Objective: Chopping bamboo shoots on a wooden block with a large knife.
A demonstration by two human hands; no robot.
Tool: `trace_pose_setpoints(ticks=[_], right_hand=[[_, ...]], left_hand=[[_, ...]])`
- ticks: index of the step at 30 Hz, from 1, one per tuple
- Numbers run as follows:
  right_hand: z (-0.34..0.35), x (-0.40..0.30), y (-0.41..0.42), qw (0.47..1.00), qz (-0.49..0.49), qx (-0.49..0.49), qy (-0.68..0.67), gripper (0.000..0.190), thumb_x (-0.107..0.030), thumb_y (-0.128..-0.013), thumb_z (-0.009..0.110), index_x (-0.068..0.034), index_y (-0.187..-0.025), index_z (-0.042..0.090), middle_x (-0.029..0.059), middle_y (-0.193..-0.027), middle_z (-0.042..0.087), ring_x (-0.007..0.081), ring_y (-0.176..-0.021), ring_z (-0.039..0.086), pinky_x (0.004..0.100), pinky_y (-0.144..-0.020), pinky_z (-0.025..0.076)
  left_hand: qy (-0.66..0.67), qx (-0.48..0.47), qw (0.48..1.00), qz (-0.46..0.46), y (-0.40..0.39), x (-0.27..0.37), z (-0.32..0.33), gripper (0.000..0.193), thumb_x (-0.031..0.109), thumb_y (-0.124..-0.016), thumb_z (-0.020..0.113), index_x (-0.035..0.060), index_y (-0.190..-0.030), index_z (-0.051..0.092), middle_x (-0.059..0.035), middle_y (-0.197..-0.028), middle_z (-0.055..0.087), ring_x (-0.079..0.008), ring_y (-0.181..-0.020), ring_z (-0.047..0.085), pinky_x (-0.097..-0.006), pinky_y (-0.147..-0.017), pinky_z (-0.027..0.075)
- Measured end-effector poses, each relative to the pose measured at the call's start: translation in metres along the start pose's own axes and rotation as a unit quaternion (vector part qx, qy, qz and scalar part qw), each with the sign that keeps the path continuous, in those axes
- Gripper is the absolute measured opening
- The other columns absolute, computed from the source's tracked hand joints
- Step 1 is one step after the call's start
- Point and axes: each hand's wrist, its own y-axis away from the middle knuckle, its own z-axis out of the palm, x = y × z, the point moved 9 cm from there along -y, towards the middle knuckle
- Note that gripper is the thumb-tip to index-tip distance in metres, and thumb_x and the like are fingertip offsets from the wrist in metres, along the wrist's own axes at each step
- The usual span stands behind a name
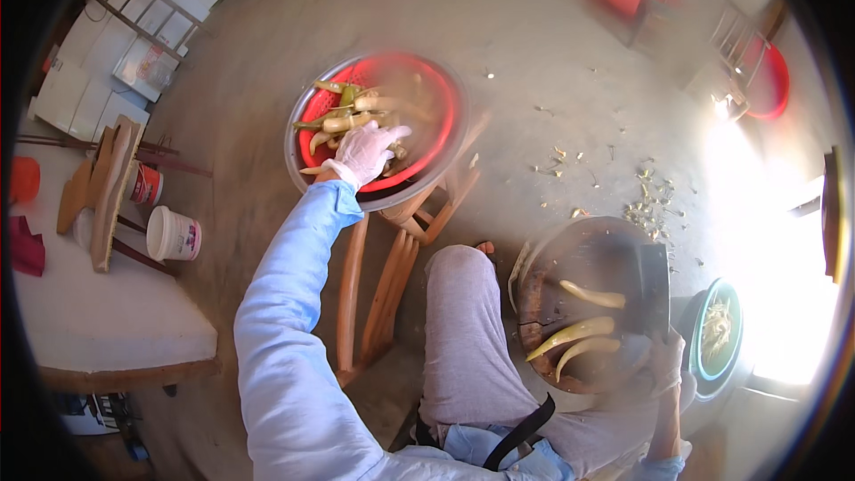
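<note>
My left hand [371,152], in a thin clear glove, reaches into a red plastic colander [441,147] of long pale green peppers [347,122]. The colander rests in a grey metal basin [292,150] on a wooden chair. Whether the fingers hold a pepper is unclear. At the lower right my gloved right hand [666,357] grips a cleaver [653,287], its broad dark blade over the right side of a round wooden chopping block [574,247]. Several peppers [573,334] lie apart on the block, left of the blade. A blurred patch veils part of both the colander and the block.
Cut pepper pieces [717,327] fill part of a teal basin [736,347] right of the block. Pepper stems [651,204] litter the floor beyond it. A wooden chair [374,300] stands by my left knee. White bucket [174,234] and pale tabletop [120,321] are at left.
</note>
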Motion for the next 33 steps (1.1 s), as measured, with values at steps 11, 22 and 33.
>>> trace_pose_setpoints(ticks=[11, 22, 33], right_hand=[[-0.002, 0.004, 0.002, 1.000, 0.015, -0.009, -0.007, 0.020, -0.009, -0.088, 0.058, 0.003, -0.102, 0.066, 0.0160, -0.067, 0.061, 0.0184, -0.059, 0.058, 0.0367, -0.059, 0.047], [0.002, -0.004, 0.003, 0.999, 0.038, -0.021, -0.013, 0.015, -0.017, -0.091, 0.060, -0.002, -0.093, 0.064, 0.0234, -0.073, 0.063, 0.0426, -0.071, 0.064, 0.0468, -0.066, 0.050], [-0.007, 0.022, 0.014, 0.989, 0.072, -0.010, -0.130, 0.015, -0.017, -0.091, 0.060, -0.002, -0.093, 0.064, 0.0233, -0.073, 0.063, 0.0421, -0.071, 0.062, 0.0449, -0.068, 0.051]], left_hand=[[0.101, 0.326, 0.940, 0.001, 0.006, 0.011, -0.142, 0.044, 0.008, -0.087, 0.064, 0.0187, -0.129, 0.058, -0.0133, -0.112, 0.067, -0.0333, -0.102, 0.064, -0.0410, -0.087, 0.051], [0.116, -0.019, 0.976, 0.182, -0.015, 0.372, 0.065, 0.044, 0.011, -0.085, 0.058, 0.0119, -0.129, 0.054, -0.0208, -0.089, 0.066, -0.0381, -0.084, 0.066, -0.0484, -0.074, 0.052], [0.140, -0.014, 0.970, 0.198, -0.007, 0.411, 0.104, 0.059, 0.021, -0.068, 0.084, 0.0073, -0.120, 0.062, -0.0104, -0.117, 0.060, -0.0330, -0.107, 0.056, -0.0425, -0.091, 0.046]])
